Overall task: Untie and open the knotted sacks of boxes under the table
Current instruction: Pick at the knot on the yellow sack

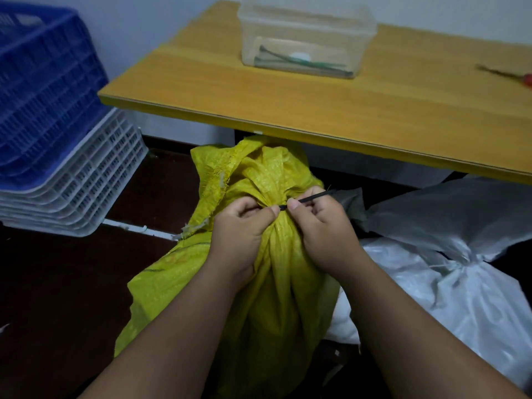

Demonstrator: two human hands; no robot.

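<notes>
Head cam: yellow woven sack (259,283) stands on the floor at the table's (316,110) front edge, neck gathered and cinched by a black cable tie (305,199). Left hand (244,226) is closed around the bunched neck, thumb and forefinger pinching at the tie head. Right hand (319,226) pinches the tie just beside the head, its tail sticking out to the right. Can't tell if the latch is actually being released, too small and dim.

Risks:
- Ratchet ties don't back out by pulling; tugging the tail probably just tightens it.
- Smooth thin strap, fingers may slip.
- Forcing it could tear the weave; top edge is already frayed.

Materials: sack is coarse, crinkly polypropylene weave, holds creases. White sack (460,286) to the right is glossier, tied with white cord, still shut. Clear plastic tub (305,38) on the table holds what look like spare ties.
</notes>
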